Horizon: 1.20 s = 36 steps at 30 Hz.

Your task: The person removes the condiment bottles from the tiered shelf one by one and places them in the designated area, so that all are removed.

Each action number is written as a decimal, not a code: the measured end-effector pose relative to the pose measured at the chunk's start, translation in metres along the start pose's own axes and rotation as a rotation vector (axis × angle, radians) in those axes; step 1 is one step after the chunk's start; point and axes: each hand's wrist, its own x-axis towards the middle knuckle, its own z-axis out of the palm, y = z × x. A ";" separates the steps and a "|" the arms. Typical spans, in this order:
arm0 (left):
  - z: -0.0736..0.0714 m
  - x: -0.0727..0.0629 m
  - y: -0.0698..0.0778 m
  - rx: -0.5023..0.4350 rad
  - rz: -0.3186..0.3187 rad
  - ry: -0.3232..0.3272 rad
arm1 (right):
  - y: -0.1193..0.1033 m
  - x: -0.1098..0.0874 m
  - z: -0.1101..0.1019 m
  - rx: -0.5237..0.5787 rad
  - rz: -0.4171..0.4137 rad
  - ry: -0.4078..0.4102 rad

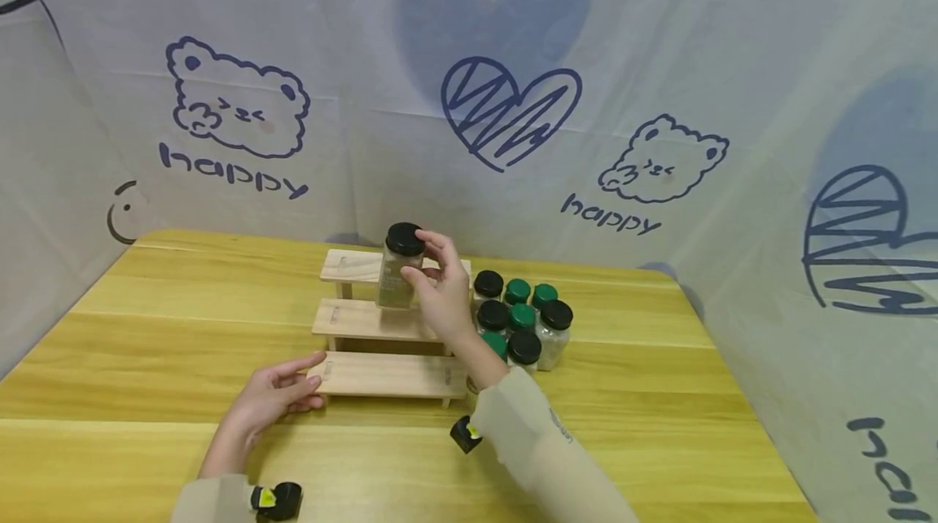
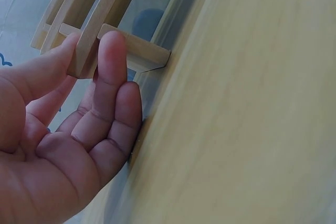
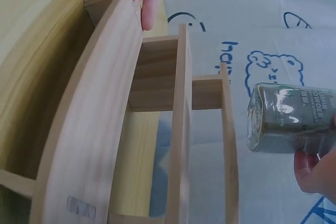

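Observation:
A three-tier wooden spice rack [image 1: 388, 376] stands on the table. My left hand [image 1: 277, 397] pinches the left end of its lowest shelf, the thumb on one face and fingers on the other, as the left wrist view shows with the hand [image 2: 79, 140] close up. My right hand [image 1: 445, 291] holds a clear spice jar [image 1: 396, 279] with a black lid, upright above the middle shelf, in front of the top one. In the right wrist view the labelled jar [image 3: 291, 116] is apart from the rack's shelves [image 3: 89, 114]; only part of the right hand [image 3: 317, 174] shows there.
Right of the rack several jars stand close together, some with black lids [image 1: 557, 314], some with green lids [image 1: 517, 291]. The right forearm [image 1: 542, 441] partly hides them. A patterned cloth [image 1: 381, 140] hangs behind the wooden table [image 1: 645, 417].

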 end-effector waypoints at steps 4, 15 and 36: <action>0.000 0.000 0.000 -0.007 0.000 -0.003 | 0.009 -0.006 -0.006 0.013 -0.036 -0.024; 0.000 -0.001 0.000 -0.009 -0.001 -0.010 | 0.013 -0.030 -0.025 0.053 -0.013 -0.052; 0.000 0.000 0.000 -0.009 0.003 -0.010 | 0.014 -0.077 -0.071 0.017 0.023 -0.040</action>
